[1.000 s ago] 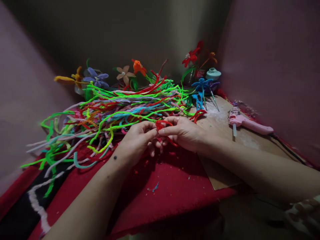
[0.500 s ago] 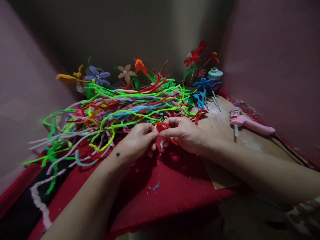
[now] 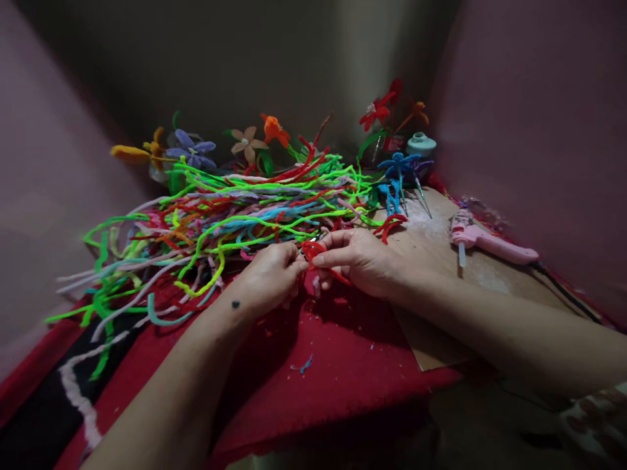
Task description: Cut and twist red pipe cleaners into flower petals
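Observation:
Between my two hands, just in front of a heap of coloured pipe cleaners (image 3: 255, 209), is a bent red pipe cleaner (image 3: 313, 250). My left hand (image 3: 277, 271) pinches it from the left, thumb against the fingers. From the right, my right hand (image 3: 365, 264) grips the same red piece between thumb and fingertips, and a red length trails below its fingers. A small shiny metal thing shows just behind the fingertips; its kind is hard to make out. Below the hands, a pale pink fuzzy bit is partly hidden by the fingers.
Pipe-cleaner flowers, among them a purple one (image 3: 192, 149) and a red one (image 3: 376, 114), stand along the back. A pink glue gun (image 3: 494, 243) lies on a brown board (image 3: 443, 326) at right. Blue scraps (image 3: 304, 365) lie on the red cloth (image 3: 343, 405).
The red loop between my fingertips has become more compact and sits slightly lower. My left hand has shifted a little, and the fingers of both hands remain close together.

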The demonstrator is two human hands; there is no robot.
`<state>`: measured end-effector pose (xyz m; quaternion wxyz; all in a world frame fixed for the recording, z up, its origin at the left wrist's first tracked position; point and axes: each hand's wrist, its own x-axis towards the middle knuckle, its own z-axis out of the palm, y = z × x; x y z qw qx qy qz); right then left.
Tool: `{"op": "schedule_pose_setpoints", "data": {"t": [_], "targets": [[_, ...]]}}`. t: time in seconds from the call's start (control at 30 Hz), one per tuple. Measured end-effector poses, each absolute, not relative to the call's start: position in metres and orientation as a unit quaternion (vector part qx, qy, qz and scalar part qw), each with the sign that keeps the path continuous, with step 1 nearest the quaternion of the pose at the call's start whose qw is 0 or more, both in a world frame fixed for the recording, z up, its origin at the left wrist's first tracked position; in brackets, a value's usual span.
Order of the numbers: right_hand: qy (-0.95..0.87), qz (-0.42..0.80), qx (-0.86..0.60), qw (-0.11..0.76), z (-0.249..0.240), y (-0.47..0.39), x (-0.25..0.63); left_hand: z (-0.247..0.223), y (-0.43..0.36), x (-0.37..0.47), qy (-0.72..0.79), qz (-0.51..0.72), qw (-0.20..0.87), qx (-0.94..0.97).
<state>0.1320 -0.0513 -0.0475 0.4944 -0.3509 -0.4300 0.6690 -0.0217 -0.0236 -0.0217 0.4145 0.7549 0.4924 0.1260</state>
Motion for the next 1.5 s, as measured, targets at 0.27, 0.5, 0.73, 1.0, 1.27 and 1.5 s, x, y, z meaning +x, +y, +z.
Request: {"op": "schedule_pose_setpoints", "data": {"t": [0.27, 0.5, 0.73, 1.0, 1.27, 1.5], "targets": [[-0.404, 0.668, -0.374, 0.501, -0.047, -0.050, 0.134, -0.026, -0.020, -0.023, 0.494, 0.075, 0.211, 0.840], [-0.409, 0.650, -0.387, 0.511, -0.046, -0.051, 0.134, -0.019, -0.022, -0.023, 0.487, 0.186, 0.334, 0.785], [-0.406, 0.638, -0.377, 0.535, -0.045, -0.052, 0.134, -0.013, -0.024, -0.027, 0.443, 0.277, 0.551, 0.651], [-0.477, 0.559, -0.426, 0.527, -0.042, -0.057, 0.132, -0.018, -0.028, -0.024, 0.427, 0.310, 0.611, 0.590], [-0.465, 0.558, -0.402, 0.557, -0.040, -0.058, 0.130, -0.021, -0.027, -0.023, 0.411, 0.308, 0.636, 0.576], [-0.510, 0.541, -0.400, 0.536, -0.040, -0.060, 0.129, -0.020, -0.029, -0.022, 0.415, 0.315, 0.598, 0.609]]}}
